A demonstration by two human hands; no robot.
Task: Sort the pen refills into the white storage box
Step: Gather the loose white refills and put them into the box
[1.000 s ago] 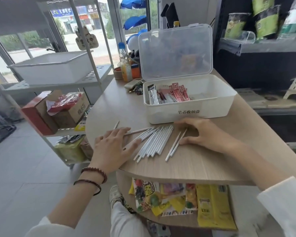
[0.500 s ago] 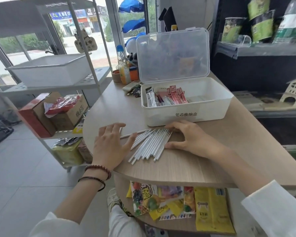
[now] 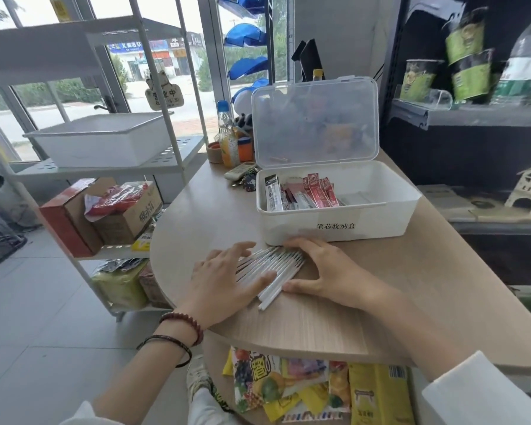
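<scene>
STOCKROOM COUNTER: I am pressing my left hand [image 3: 223, 280] flat on the left side of a row of white pen refills [image 3: 284, 265] lying side by side on the wooden table [image 3: 411, 286]. Its fingers are lying straight and slightly spread, the thumb is reaching out over the refills, and it is gripping nothing. My right hand [image 3: 330, 271] is bracketing the row's right side in a wide-open C. Its fingers [image 3: 298, 243] are resting along the refills' far tips and its thumb is touching their near ends, pinching none. The refills are lying on the table between my two hands, just in front of the white storage box [image 3: 334, 233]. The box is standing with its clear lid [image 3: 316, 124] raised upright, and red and white packets [image 3: 316, 191] are leaning in its left part.
</scene>
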